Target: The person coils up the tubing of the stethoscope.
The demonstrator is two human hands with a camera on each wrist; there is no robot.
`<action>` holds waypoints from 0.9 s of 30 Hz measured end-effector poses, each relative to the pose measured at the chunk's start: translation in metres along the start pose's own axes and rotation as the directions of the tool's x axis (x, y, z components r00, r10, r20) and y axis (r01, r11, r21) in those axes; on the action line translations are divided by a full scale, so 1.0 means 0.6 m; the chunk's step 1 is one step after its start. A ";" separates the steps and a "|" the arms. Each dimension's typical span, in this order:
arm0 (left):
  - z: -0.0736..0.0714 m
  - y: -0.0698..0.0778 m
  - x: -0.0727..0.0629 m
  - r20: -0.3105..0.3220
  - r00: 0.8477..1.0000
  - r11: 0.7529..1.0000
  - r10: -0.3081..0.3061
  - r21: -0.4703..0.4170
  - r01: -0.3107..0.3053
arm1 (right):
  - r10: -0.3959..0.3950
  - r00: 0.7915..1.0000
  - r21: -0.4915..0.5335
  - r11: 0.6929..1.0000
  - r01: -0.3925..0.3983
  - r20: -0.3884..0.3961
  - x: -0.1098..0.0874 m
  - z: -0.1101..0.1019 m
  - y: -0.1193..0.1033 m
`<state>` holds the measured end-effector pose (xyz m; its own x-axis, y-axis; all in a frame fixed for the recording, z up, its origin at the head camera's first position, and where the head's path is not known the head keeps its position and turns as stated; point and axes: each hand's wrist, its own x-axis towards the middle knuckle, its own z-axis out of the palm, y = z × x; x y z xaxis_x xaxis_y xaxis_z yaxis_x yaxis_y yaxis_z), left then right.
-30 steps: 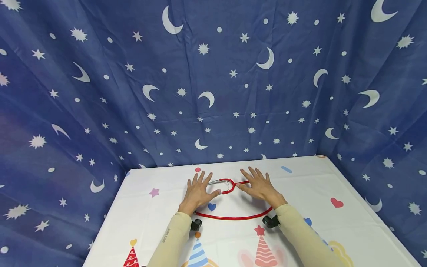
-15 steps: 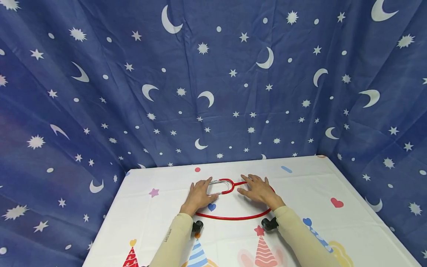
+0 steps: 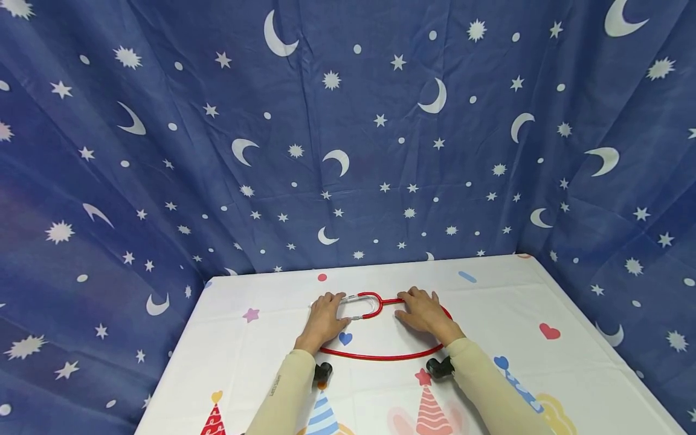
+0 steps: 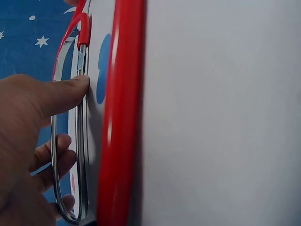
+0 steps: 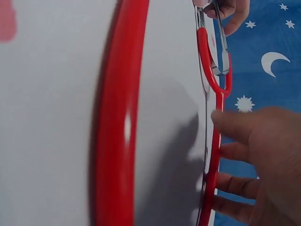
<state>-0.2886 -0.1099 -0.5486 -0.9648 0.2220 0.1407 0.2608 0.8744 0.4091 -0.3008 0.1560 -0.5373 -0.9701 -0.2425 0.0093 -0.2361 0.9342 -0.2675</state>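
Note:
A red stethoscope (image 3: 380,356) lies in a loop on the white party-print tablecloth (image 3: 544,302). Its silver metal ear tubes (image 3: 356,298) point left from the red fork. My left hand (image 3: 324,315) sits on those ear tubes. In the left wrist view the thumb (image 4: 61,94) touches the near metal tube (image 4: 82,155) and the fingers curl behind the far one. My right hand (image 3: 426,311) covers the red tube just right of the fork. In the right wrist view its thumb (image 5: 235,125) and curled fingers close round the thin red tube (image 5: 215,155). The thick red tube (image 5: 117,117) runs close to the lens.
A blue curtain (image 3: 348,133) with white moons and stars hangs behind and beside the table. The table's far edge (image 3: 370,264) meets it just beyond my hands. Printed party hats (image 3: 429,408) mark the cloth near me. Black wrist cameras (image 3: 439,365) sit by my cuffs.
Both hands went from flat with spread fingers to curled on the stethoscope. The left fingers have closed on the metal ear tubes, the right on the red tube.

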 end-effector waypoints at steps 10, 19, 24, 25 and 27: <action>-0.001 0.002 -0.006 -0.003 1.000 1.000 0.024 -0.001 -0.024 | -0.095 0.982 0.032 0.994 0.102 -0.164 0.003 0.004 0.011; -0.003 0.007 -0.003 -0.092 0.996 1.000 0.000 0.028 0.002 | -0.115 0.954 0.136 0.978 0.158 -0.277 0.001 -0.010 0.001; -0.012 0.012 -0.001 -0.151 0.988 1.000 0.018 0.025 -0.014 | -0.098 0.948 0.145 0.978 0.148 -0.303 0.001 -0.017 -0.004; -0.014 0.014 -0.002 -0.155 0.988 1.000 0.020 0.016 -0.018 | -0.095 0.946 0.144 0.979 0.146 -0.311 0.001 -0.019 -0.005; -0.021 0.017 -0.003 -0.168 0.985 0.999 0.036 0.003 -0.036 | -0.092 0.941 0.147 0.978 0.147 -0.326 0.001 -0.022 -0.006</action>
<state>-0.2838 -0.1071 -0.5333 -0.9358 0.1775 0.3047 0.2951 0.8671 0.4013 -0.3012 0.1558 -0.5233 -0.9092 -0.2288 0.3479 -0.3651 0.8398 -0.4018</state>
